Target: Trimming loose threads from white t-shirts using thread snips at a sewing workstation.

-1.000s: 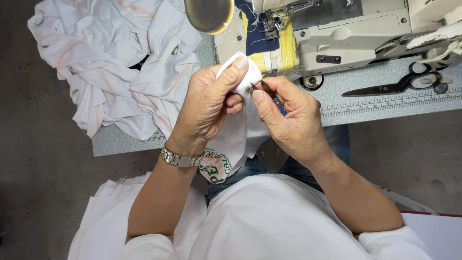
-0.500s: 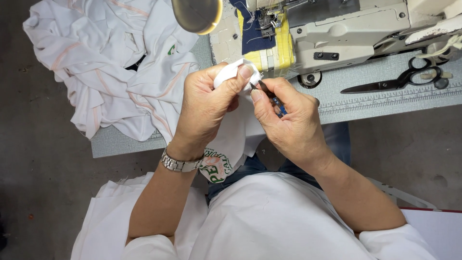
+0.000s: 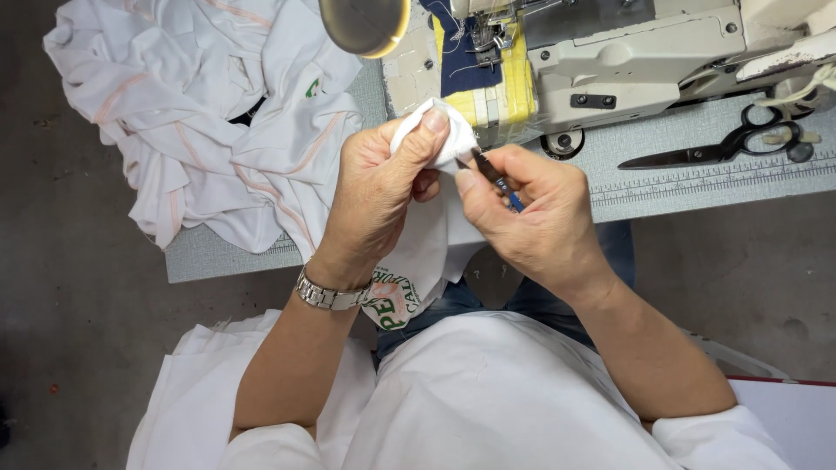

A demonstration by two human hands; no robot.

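I am seeing a heap of white garments with pale orange stripes (image 3: pixel 209 122) lying over the grey tabletop's (image 3: pixel 697 165) left edge. My left hand (image 3: pixel 374 191) is pinching a bunched white cloth (image 3: pixel 435 130) shut between thumb and fingers. My right hand (image 3: pixel 531 218) is gripping a slim dark tool with a blue end (image 3: pixel 495 178), its long axis slanting up-left toward the cloth. Black scissors (image 3: pixel 723 144) are lying near the right edge, above a grey floor.

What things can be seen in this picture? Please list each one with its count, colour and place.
sewing machine: one, cream grey, top right on the table
table: one, grey, upper half
scissors: one pair, black, right on the table
heap of garments: one, white with orange lines, top left
white cloth: one, pinched in the left hand
small tool: one, dark with blue, in the right hand
wristwatch: one, silver, left wrist
left hand: one, centre
right hand: one, centre
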